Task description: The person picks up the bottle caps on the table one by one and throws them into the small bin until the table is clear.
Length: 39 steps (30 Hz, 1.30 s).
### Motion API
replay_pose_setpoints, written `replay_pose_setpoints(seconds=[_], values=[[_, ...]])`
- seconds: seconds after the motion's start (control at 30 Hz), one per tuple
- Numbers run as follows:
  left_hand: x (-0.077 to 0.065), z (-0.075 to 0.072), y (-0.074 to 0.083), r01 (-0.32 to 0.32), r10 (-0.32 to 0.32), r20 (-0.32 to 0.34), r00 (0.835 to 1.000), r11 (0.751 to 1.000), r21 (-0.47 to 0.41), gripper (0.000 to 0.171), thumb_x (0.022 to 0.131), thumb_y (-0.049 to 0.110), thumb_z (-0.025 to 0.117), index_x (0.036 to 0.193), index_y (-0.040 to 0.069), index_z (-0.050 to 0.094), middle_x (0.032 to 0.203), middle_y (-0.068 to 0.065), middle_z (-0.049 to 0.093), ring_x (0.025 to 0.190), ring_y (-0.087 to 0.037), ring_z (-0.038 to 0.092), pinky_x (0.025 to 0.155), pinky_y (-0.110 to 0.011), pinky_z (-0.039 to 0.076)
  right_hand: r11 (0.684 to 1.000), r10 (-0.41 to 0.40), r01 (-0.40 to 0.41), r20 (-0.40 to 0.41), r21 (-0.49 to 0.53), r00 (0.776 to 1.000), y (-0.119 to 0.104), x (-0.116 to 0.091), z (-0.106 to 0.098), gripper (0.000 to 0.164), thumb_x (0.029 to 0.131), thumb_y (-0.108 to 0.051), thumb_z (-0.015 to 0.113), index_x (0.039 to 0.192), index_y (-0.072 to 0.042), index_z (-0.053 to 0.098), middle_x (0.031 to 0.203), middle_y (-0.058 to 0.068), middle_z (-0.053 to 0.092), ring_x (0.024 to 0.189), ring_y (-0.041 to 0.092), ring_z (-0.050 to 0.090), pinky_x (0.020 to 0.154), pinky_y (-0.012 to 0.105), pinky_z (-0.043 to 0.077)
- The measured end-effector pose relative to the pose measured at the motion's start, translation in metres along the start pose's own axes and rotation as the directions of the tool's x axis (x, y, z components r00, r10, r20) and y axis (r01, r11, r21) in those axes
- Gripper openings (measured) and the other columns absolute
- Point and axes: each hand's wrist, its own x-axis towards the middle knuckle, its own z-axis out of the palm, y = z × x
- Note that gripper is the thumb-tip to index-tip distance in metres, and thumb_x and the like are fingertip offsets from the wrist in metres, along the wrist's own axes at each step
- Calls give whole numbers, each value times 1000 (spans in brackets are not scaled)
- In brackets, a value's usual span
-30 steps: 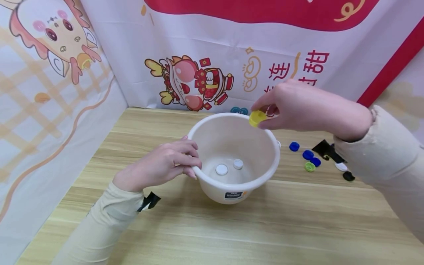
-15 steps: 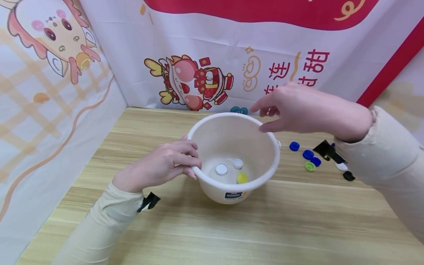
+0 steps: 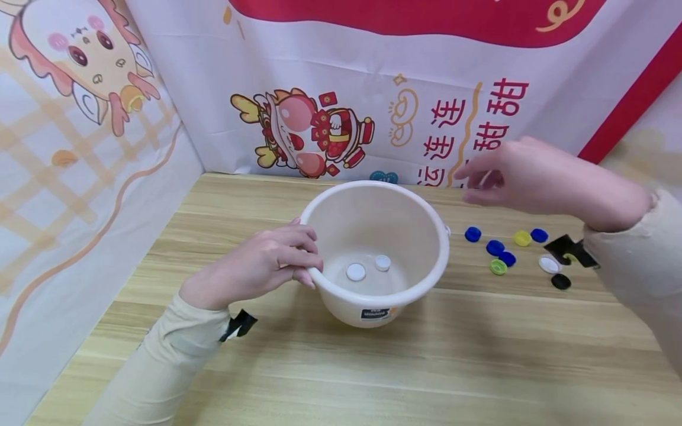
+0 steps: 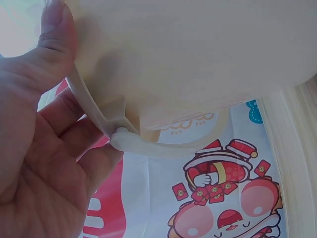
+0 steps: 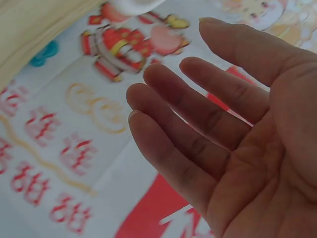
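Observation:
My left hand (image 3: 256, 263) grips the left rim of an off-white plastic bucket (image 3: 341, 305) standing on the table. In the left wrist view, the thumb (image 4: 57, 29) lies against the bucket's wall and the fingers pass behind the rim near the handle joint (image 4: 119, 136). Two white bottle caps, one larger (image 3: 356, 272) and one smaller (image 3: 382, 262), lie inside on the bottom. The near wall hides part of that bottom. My right hand (image 3: 533, 180) hovers right of the bucket, holding nothing, its fingers loosely bent in the right wrist view.
Right of the bucket lie several loose bottle caps: blue ones (image 3: 472, 234), a yellow (image 3: 522, 238), a green (image 3: 498, 267), a white (image 3: 550, 264) and a black (image 3: 561, 281). A printed cloth (image 3: 213, 89) hangs behind the wooden table (image 3: 426, 373).
My right hand let go of a yellow cap, which fell into the bucket and is now out of sight there. The hand then moved right, uncovering caps on the table. My left hand stayed still.

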Motion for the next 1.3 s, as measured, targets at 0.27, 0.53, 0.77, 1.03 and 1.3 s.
replay_pose_setpoints(seconds=[0.27,0.53,0.77,1.03,1.3], values=[[1,1,-1,-30,30,-16,999,1000,9,23,75,22,83,97,16,77,100,1,66,103,-18,59,110,-49,39,988,136,-139,54,71,989,62,-21,31,36,83,-14,82,117,-7,73,98,7,72,81,20,70,66,37,62],[-1,2,-4,-49,49,-42,998,999,6,25,73,19,85,96,14,78,100,1,66,103,-20,60,110,-51,38,976,202,-209,97,64,975,128,-44,66,36,86,-14,78,117,2,69,93,10,73,79,24,69,68,41,61],[0,3,-4,-46,46,-43,998,999,-9,28,71,16,86,97,15,78,99,2,66,102,-19,60,111,-51,36,964,224,-238,117,119,968,184,-66,109,35,87,-17,77,114,5,69,96,14,72,79,22,68,67,41,59],[0,3,-4,-53,53,-46,998,999,-7,27,71,16,86,97,15,78,99,2,66,103,-19,60,111,-51,36,934,302,-328,177,144,937,218,-81,145,53,88,-29,76,119,11,63,99,20,69,87,32,66,78,54,56],[-1,2,-3,-40,39,-37,999,999,-9,26,72,17,84,97,15,78,100,2,66,103,-18,59,111,-52,36,896,373,-413,231,161,899,236,-84,169,76,86,-47,75,127,14,55,103,29,64,89,36,62,77,54,54]])
